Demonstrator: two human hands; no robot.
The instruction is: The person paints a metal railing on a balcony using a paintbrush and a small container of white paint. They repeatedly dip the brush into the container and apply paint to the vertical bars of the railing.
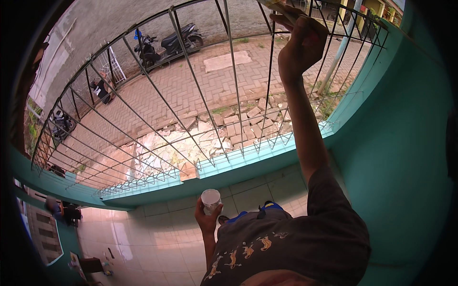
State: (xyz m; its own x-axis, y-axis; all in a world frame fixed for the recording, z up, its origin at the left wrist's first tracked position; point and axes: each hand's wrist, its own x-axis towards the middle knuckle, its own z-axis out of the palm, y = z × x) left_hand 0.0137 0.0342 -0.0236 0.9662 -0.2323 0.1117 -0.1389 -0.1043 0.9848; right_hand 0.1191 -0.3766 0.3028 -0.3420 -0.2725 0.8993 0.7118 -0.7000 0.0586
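My left hand (207,220) is closed round a small clear plastic cup (210,196) with whitish contents, held low in front of my body above the tiled floor. My right arm stretches up along the right side of the metal grille (195,86). At the top of the picture, my right hand (304,45) has its fingers closed on a thin, pale, flat-handled tool that looks like a paintbrush (278,5). Its far end runs out of view, so I cannot tell whether it touches the bars.
A turquoise ledge (229,162) runs under the grille, meeting a turquoise wall (396,157) on the right. Outside lie broken paving pieces (248,126); a parked motorbike (169,45) and a crouching person (101,90) are farther off. Small items lie on the floor at lower left.
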